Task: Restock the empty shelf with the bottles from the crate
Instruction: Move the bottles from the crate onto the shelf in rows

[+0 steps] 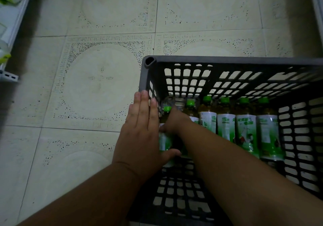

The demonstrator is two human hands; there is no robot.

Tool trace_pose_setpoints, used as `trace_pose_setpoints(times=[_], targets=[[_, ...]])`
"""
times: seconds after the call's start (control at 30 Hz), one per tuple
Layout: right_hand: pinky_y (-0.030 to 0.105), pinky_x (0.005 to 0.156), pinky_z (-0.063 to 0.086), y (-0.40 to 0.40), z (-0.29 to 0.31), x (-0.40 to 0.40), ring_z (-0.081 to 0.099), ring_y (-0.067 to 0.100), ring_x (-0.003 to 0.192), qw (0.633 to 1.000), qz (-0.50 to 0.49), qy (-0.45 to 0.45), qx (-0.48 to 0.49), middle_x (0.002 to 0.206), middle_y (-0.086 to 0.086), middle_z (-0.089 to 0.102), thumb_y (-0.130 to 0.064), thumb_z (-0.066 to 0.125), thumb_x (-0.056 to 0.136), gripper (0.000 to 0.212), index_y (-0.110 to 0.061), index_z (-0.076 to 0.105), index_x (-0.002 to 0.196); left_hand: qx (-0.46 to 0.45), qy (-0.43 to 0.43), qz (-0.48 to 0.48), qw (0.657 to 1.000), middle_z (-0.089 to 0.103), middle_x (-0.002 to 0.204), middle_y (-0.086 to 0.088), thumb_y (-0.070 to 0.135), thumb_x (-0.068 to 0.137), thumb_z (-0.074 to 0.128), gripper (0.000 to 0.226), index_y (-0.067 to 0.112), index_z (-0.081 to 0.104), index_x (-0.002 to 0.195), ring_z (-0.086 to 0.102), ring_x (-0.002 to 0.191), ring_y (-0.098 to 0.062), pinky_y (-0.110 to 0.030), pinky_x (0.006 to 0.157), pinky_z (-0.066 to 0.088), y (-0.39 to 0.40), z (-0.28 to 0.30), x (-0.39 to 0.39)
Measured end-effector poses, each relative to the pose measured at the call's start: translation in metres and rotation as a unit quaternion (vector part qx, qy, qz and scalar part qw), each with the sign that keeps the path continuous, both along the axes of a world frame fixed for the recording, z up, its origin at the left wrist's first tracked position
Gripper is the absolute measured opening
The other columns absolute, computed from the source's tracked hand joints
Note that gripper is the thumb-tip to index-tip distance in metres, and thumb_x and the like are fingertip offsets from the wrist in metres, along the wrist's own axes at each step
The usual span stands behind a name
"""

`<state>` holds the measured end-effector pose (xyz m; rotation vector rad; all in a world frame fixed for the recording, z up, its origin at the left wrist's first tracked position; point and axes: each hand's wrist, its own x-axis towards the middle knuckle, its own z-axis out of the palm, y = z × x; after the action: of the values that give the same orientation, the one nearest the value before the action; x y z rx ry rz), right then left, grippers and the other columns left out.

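Your left hand (139,131) lay flat, fingers straight, thumb touching leftmost bottle (165,138) inside crate (227,59). Your right hand (173,121) reached just beside it among bottles (grip hidden, cannot tell). Other bottles (244,126) stood to right. You needed firm body grip, straight lift.

The bottles (225,121) in the crate (244,60) carry white and green labels with printed characters, but the print is too small and blurred to be read. On one label (207,123) some large dark characters show, and I cannot tell what they say.
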<state>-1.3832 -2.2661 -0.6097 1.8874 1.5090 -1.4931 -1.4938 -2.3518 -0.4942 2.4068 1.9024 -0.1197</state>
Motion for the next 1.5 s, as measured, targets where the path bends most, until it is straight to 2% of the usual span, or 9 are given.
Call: trace_pose_setpoints(times=[0.07,0.27,0.4,0.53,0.7,0.87,1.07,1.27,1.5], targets=[[0.035,0.077,0.056,-0.004,0.000,0.004,0.064,0.023,0.089,1.000,-0.018,0.017,0.000,0.113,0.012,0.065,-0.033,0.083,0.079,0.041,-0.012,0.055,0.101,0.004,0.004,-0.002,1.000,0.008,0.162,-0.031,0.090,0.066,0.040,0.133,-0.006,0.013,0.154,0.006,0.151,-0.041,-0.050,0.122,0.010,0.000,0.000,-0.001],[0.045,0.101,0.052,-0.022,0.012,0.022,0.056,0.030,0.122,0.990,-0.040,0.127,0.039,0.136,0.008,0.057,-0.029,0.090,0.066,0.106,-0.020,0.029,0.152,0.005,0.002,-0.010,1.000,0.010,0.161,-0.031,0.083,0.056,0.066,0.140,0.000,0.008,0.153,0.008,0.150,-0.043,-0.056,0.119,0.017,0.001,0.003,0.001],[0.044,0.101,0.052,-0.035,0.026,0.033,0.060,0.025,0.117,0.969,-0.114,0.204,0.081,0.126,0.002,0.062,-0.017,0.091,0.066,0.092,-0.025,0.039,0.142,-0.025,0.022,-0.006,0.999,-0.001,0.162,-0.030,0.086,0.059,0.063,0.144,-0.002,-0.002,0.153,-0.001,0.151,-0.041,-0.052,0.121,0.008,0.002,0.007,0.002],[0.032,0.086,0.054,-0.033,0.063,0.062,0.066,0.015,0.091,0.946,-0.201,0.229,0.111,0.099,-0.005,0.067,-0.012,0.089,0.073,0.046,-0.028,0.054,0.097,-0.078,0.049,0.032,0.995,-0.039,0.154,-0.023,0.093,0.068,0.040,0.139,0.002,-0.035,0.142,-0.035,0.144,-0.034,-0.042,0.115,-0.020,-0.001,0.020,0.008],[0.039,0.092,0.057,-0.041,0.138,0.094,0.069,0.016,0.100,0.919,-0.241,0.257,0.175,0.108,-0.001,0.070,-0.022,0.094,0.066,0.062,-0.020,0.059,0.116,-0.112,0.078,0.035,0.990,-0.036,0.154,-0.026,0.097,0.065,0.037,0.143,0.001,-0.033,0.144,-0.030,0.146,-0.037,-0.043,0.117,-0.017,-0.002,0.036,0.014],[0.042,0.092,0.059,-0.067,0.226,0.123,0.070,0.015,0.099,0.898,-0.243,0.276,0.242,0.107,-0.001,0.072,-0.025,0.095,0.066,0.059,-0.022,0.061,0.115,-0.154,-0.086,0.051,0.983,-0.018,0.165,-0.012,0.083,0.065,0.063,0.138,0.013,-0.010,0.158,-0.018,0.152,-0.025,-0.041,0.122,-0.005,-0.018,0.082,0.028],[0.036,0.087,0.060,-0.125,0.341,0.157,0.068,0.012,0.098,0.858,-0.199,0.271,0.387,0.109,-0.003,0.067,-0.027,0.094,0.067,0.072,-0.022,0.052,0.125,-0.147,-0.357,0.040,0.922,0.038,0.156,0.010,0.056,0.065,0.086,0.109,0.032,0.029,0.155,0.038,0.140,-0.010,-0.036,0.114,0.036,-0.072,0.185,0.082],[0.033,0.081,0.059,-0.189,0.407,0.203,0.074,0.018,0.095,0.763,-0.278,0.364,0.456,0.104,0.006,0.076,-0.028,0.095,0.056,0.070,-0.009,0.064,0.116,-0.108,-0.478,0.028,0.871,0.062,0.112,0.024,0.037,0.065,0.091,0.078,0.042,0.047,0.129,0.059,0.095,0.015,-0.004,0.070,0.046,-0.116,0.248,0.143],[0.041,0.093,0.059,-0.281,0.450,0.274,0.072,0.010,0.102,0.712,-0.333,0.290,0.546,0.110,-0.006,0.074,-0.039,0.093,0.060,0.068,-0.028,0.065,0.120,-0.114,-0.487,-0.081,0.862,0.056,0.133,0.018,0.041,0.060,0.091,0.098,0.033,0.042,0.145,0.053,0.120,0.000,-0.024,0.097,0.044,-0.161,0.275,0.222]])
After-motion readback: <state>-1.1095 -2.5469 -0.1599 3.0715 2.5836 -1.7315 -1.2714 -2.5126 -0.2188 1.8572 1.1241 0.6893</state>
